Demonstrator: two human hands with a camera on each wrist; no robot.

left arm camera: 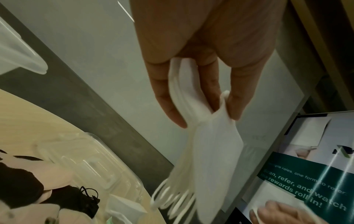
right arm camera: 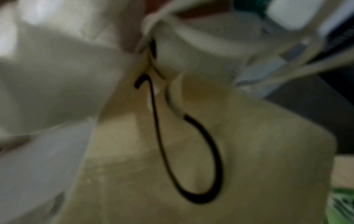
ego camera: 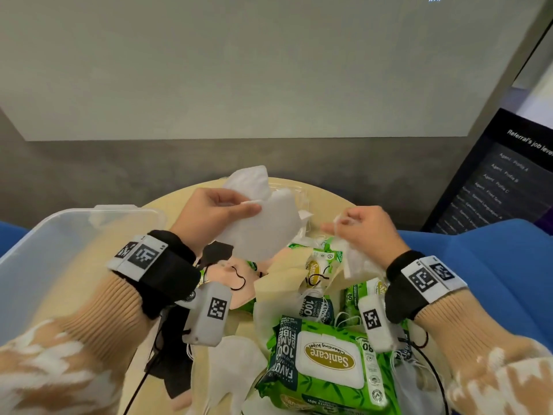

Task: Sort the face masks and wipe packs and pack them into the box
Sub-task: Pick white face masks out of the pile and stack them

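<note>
My left hand [ego camera: 221,209] is raised above the round table and pinches a stack of white face masks [ego camera: 263,226] between thumb and fingers. In the left wrist view the white masks [left arm camera: 212,145] hang down from the fingers [left arm camera: 166,97], ear loops dangling. My right hand [ego camera: 359,229] is curled round the ear loops of another white mask [ego camera: 356,262] that hangs below it. Beneath lie green wipe packs [ego camera: 329,357], cream, pink and black masks. The clear plastic box [ego camera: 45,250] stands at the left. The right wrist view is blurred and shows a cream mask [right arm camera: 210,151] with a black loop.
The round wooden table [ego camera: 326,193] is crowded with masks and packs. A clear plastic lid [left arm camera: 91,163] lies at its far side. Blue seats [ego camera: 478,265] flank the table. A dark screen [ego camera: 502,181] stands at the right, a grey wall behind.
</note>
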